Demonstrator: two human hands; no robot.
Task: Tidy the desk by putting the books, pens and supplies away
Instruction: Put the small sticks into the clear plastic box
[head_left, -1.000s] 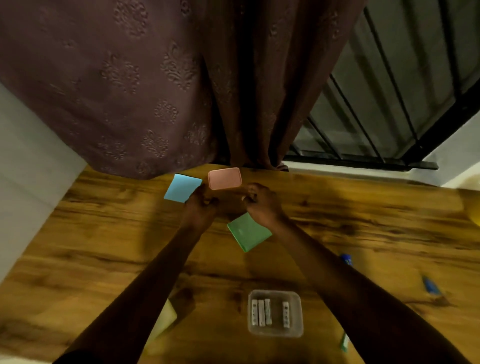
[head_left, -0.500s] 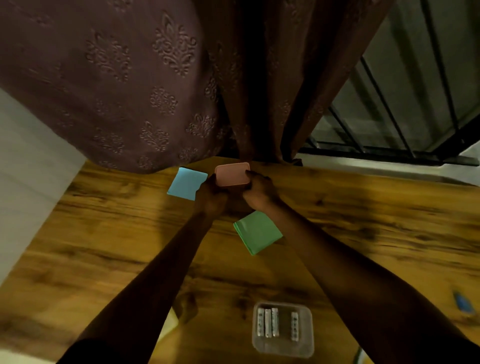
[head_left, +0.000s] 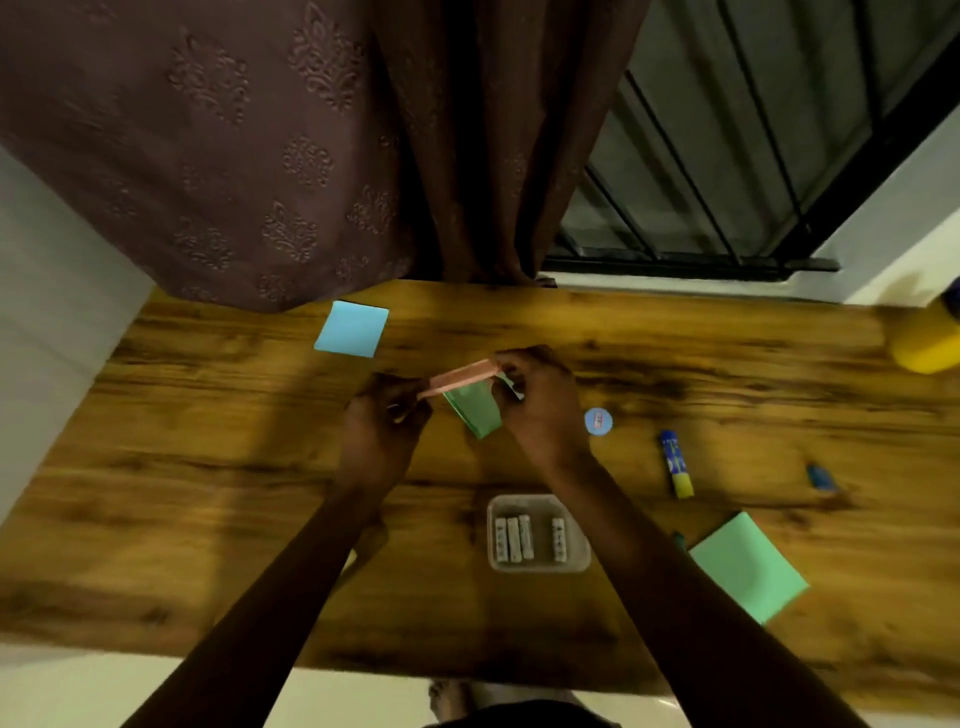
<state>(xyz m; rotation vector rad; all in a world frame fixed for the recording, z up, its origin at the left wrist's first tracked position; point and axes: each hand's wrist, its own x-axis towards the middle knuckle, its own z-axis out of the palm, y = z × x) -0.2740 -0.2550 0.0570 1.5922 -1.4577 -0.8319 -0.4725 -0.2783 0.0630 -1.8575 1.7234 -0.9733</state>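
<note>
A pink sticky-note pad hangs tilted above the wooden desk, gripped at its two ends by my left hand and my right hand. Directly under it lies a green sticky-note pad, partly covered by my right fingers. A blue sticky-note pad lies flat at the back left of the desk. To the right are a small round blue object, a blue and yellow glue stick and a second green pad.
A clear plastic tray with several batteries sits near the front middle. A small blue item lies at the right, a yellow container at the far right edge. A brown curtain hangs over the desk's back edge.
Both hands lifted the pink pad off the back of the desk and brought it nearer, over the green pad. The view pulled back, showing more of the desk's right side.
</note>
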